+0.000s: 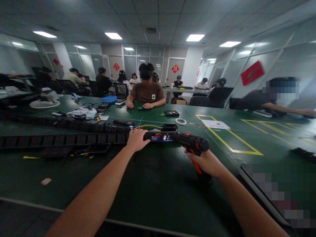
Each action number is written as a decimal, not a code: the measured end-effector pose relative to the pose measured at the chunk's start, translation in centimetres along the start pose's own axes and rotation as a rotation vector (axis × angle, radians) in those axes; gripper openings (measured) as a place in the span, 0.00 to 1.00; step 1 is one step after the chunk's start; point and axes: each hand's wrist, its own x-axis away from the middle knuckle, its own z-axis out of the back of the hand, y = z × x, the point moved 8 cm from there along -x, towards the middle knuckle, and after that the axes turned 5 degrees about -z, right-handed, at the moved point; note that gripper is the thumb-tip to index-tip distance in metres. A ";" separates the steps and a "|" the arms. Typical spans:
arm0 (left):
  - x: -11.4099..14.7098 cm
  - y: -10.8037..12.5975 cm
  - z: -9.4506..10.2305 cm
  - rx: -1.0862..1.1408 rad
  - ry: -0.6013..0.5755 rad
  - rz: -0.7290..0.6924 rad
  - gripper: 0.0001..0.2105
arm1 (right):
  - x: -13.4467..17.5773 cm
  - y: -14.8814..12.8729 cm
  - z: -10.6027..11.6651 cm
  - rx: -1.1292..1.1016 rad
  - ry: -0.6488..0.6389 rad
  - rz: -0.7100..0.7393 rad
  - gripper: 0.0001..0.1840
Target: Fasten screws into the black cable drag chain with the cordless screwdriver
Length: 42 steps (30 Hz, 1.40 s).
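A long black power strip (59, 140) lies across the table, and coloured wires show inside the opened section at its right end. My left hand (137, 140) is closed over that strip beside the opening. In my right hand (206, 162) is a black and orange cordless drill (189, 141), gripped by its handle. The drill points left, with its front end at the strip's right end; whether the tip touches a screw I cannot tell. Blue and yellow wires (145, 125) rise just behind the strip, next to a small black housing (170, 127).
A second row of black sockets (86, 126) runs behind the strip. Black cover plates (56, 150) lie in front of it. A white ring (181, 121), a paper sheet (216, 124) and yellow tape outlines (247, 152) are at right. A co-worker (146, 90) sits opposite.
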 end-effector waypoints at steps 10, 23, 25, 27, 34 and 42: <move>0.1 0.2 0.1 -0.013 0.012 -0.015 0.23 | 0.4 -0.4 -0.1 -0.114 0.003 -0.019 0.22; 0.0 0.1 0.0 -0.016 0.009 -0.008 0.24 | 0.3 -0.2 -0.1 -0.122 0.026 -0.002 0.22; 0.0 0.1 0.1 -0.018 0.015 -0.011 0.24 | 0.3 -0.2 0.0 -0.108 0.035 -0.001 0.22; 0.0 0.1 0.1 -0.018 0.019 -0.011 0.23 | 0.3 -0.2 0.1 -0.094 0.045 -0.005 0.22; 0.0 0.1 0.1 -0.022 0.008 -0.011 0.24 | 0.4 -0.3 0.4 -0.082 0.057 -0.028 0.21; 0.0 0.1 0.0 -0.021 0.013 -0.010 0.24 | 0.2 -0.2 0.0 -0.061 0.030 -0.014 0.19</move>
